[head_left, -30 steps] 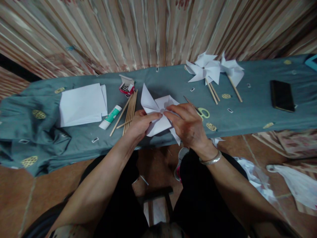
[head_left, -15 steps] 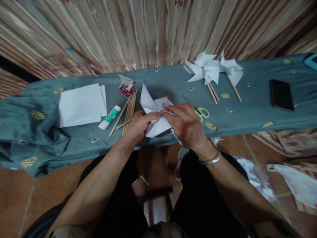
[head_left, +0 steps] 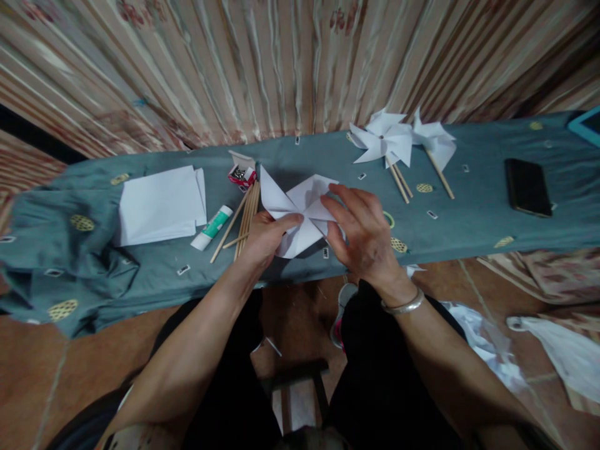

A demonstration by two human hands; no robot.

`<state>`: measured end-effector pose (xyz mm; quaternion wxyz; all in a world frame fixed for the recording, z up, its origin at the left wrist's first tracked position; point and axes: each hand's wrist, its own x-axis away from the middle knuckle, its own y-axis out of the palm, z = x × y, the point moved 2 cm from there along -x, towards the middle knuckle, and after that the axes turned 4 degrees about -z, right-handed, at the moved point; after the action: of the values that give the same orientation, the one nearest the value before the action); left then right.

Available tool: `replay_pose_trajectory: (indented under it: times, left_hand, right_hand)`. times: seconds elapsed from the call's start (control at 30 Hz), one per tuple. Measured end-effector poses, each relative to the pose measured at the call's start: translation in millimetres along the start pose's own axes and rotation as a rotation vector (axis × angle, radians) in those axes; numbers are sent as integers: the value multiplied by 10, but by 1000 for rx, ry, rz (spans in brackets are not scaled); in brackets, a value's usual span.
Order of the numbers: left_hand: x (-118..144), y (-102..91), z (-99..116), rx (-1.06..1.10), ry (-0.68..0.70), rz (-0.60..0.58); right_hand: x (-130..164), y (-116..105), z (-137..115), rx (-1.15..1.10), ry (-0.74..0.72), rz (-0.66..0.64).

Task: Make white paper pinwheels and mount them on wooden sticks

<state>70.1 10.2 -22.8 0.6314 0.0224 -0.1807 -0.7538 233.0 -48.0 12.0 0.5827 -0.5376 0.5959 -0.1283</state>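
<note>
A white paper pinwheel with folded blades is held low over the cloth-covered table. My left hand is closed on its left side, the thumb pressing down the folds at its centre. At the right blade, my right hand has its thumb and fingers curved around the paper's edge, a small gap showing between the fingertips. What the fingers do under the paper is hidden. Just left of the pinwheel lie several thin wooden sticks. Behind my right hand, a green scissors handle partly shows.
To the left are a stack of white paper, a glue stick and a small red box of metal bits. Finished-looking pinwheels on sticks lie at the back right, with a black phone farther right. Plastic bags lie on the floor.
My right hand has drawn back from the pinwheel's centre to its right blade, its fingers spreading. My left thumb stays at the centre. The view has shifted slightly.
</note>
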Motion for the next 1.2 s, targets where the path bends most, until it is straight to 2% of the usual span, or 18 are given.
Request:
replay_pose_trajectory:
  times: [0.13, 0.3, 0.4, 0.5, 0.63, 0.8, 1.03, 1.2]
  left_hand:
    - [-47, -15, 26, 2, 65, 88]
    - [-92, -11, 14, 11, 81, 83]
    - [-80, 8, 15, -7, 81, 62]
    - [-36, 42, 38, -35, 84, 22]
    - [25, 78, 81, -82, 98, -13]
    - [63, 85, 103, -166, 100, 2]
    - [79, 85, 112, -275, 116, -4]
    - [89, 103, 126, -319, 118, 16]
  right_hand:
    - [-3, -51, 151, -195, 162, 100]
    - [-1, 125, 381, -791, 518, 154]
    - [-47, 225, 406, -1054, 669, 73]
    - [-94, 264, 373, -1153, 764, -47]
    - [-122, 281, 335, -1204, 766, -109]
    - [-141, 288, 288, -1261, 760, -135]
    - [-167, 286, 203, -1315, 755, -126]
    - [-160, 311, 200, -1265, 745, -116]
